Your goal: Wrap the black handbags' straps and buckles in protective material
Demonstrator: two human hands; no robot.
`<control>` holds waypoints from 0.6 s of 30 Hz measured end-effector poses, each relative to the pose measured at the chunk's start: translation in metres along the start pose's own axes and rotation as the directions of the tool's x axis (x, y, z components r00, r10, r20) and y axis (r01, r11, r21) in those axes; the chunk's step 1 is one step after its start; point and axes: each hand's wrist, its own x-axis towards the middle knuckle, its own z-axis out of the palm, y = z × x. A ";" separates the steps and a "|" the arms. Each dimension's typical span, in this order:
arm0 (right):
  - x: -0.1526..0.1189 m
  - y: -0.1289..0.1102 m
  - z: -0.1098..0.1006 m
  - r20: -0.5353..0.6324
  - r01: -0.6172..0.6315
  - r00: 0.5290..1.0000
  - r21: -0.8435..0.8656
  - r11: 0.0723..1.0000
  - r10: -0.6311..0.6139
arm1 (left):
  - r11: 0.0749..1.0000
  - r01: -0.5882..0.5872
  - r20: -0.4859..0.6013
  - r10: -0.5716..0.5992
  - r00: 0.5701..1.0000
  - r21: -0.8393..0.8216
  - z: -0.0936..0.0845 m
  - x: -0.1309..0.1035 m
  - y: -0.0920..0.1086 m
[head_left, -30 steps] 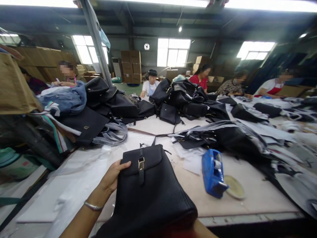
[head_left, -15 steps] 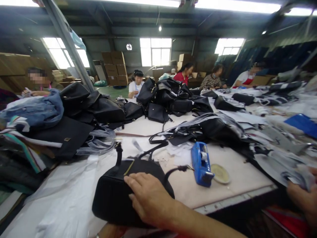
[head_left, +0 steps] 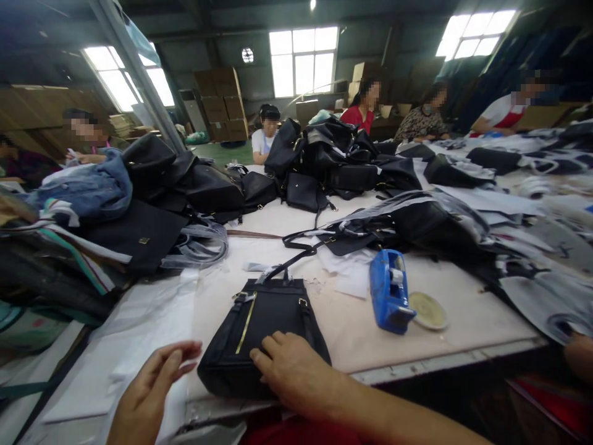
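A black backpack (head_left: 273, 315) lies on the table in front of me, its top pointing away. It has a slanted gold zipper (head_left: 246, 322) and straps with gold buckles. My right hand (head_left: 294, 368) rests on the lower right part of the bag, fingers laid over the surface and gripping nothing. To the left of the bag, my left hand (head_left: 155, 383) is raised beside its lower corner, apart from it. Its fingers are loosely bent, with nothing between them. A blue tape dispenser (head_left: 389, 290) stands to the right, next to a round yellowish disc (head_left: 428, 310).
Black bags (head_left: 324, 154) are heaped at the back, more at the left under a denim garment (head_left: 90, 185). Clear plastic strips (head_left: 199, 244) lie left of centre, white plastic sheets (head_left: 134, 346) at the near left. A co-worker's hand (head_left: 579, 352) shows at the right edge.
The backpack has gone from standing tilted, base toward me, to lying flatter with its zipper side up. My left hand has come into view at its left. My right hand stays on it.
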 end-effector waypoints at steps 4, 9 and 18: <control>-0.014 0.000 -0.011 0.048 -0.001 0.999 0.044 0.999 -0.001 | 0.991 0.132 0.142 -0.130 0.981 -0.003 0.038 0.006 0.005; -0.048 0.001 -0.031 0.124 -0.047 0.992 0.269 0.962 0.014 | 0.998 0.043 0.438 -0.063 0.897 0.054 0.064 -0.014 -0.017; -0.024 0.121 -0.008 0.311 -0.532 0.792 0.774 0.343 0.525 | 0.977 -0.027 0.488 -0.081 0.869 0.209 0.069 -0.022 -0.030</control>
